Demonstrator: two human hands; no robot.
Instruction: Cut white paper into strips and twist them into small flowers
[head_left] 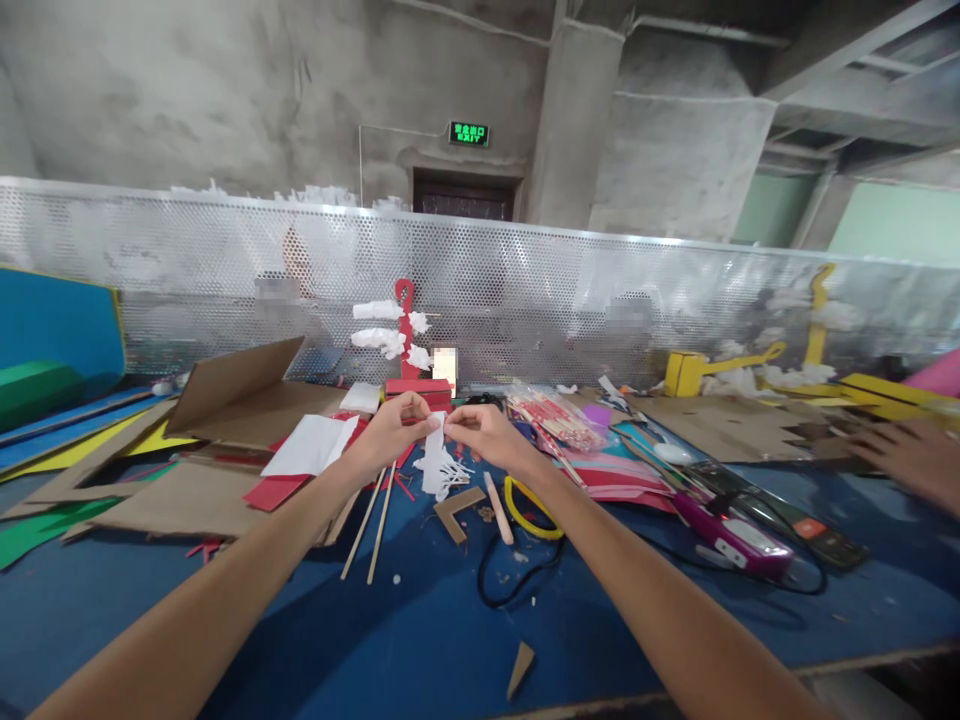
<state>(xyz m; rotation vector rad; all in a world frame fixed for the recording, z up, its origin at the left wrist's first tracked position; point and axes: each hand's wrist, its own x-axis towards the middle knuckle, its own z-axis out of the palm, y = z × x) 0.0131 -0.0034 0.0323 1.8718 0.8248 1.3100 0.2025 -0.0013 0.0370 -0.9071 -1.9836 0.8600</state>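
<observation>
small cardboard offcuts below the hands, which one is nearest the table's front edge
The wedge-shaped offcut, lying alone near the picture's bottom; the L-shaped offcut lies farther back, near the fringed white paper.

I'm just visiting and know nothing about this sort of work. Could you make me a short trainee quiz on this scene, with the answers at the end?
1. Multiple choice: what do the left hand and right hand hold between them?
A) a yellow ruler
B) a fringed white strip
C) a black cable

2. True or false: the yellow ring on the blue tabletop lies nearer the right hand than the left hand.

3. Short answer: what English word shows on the lit green sign above the doorway?

Key
1. B, the fringed white strip
2. True
3. EXIT
</observation>
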